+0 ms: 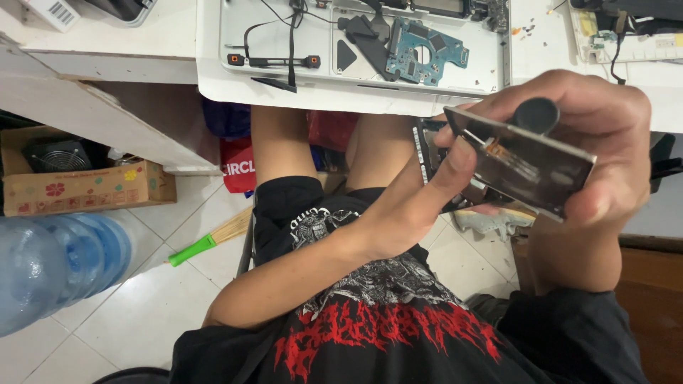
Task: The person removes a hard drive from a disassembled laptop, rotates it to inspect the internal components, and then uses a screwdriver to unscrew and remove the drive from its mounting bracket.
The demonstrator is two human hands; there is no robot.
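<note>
A shiny metal rectangular drive-like part point(530, 167) is held above my lap, tilted toward me. My right hand point(605, 135) wraps around its far end and also grips a round black screwdriver handle point(536, 114). My left hand point(434, 188) pinches the part's near edge with thumb on top. A dark ribbed piece point(425, 146) shows just behind the left fingers. On the white table lies an opened laptop shell point(356, 50) with a blue circuit board point(423, 46) inside.
A cardboard box point(85, 188) with a fan sits under the table at left. A blue water bottle point(57, 267) lies at lower left. A green-handled broom point(206, 242) rests on the tiled floor. More electronics point(619, 35) lie at the table's right.
</note>
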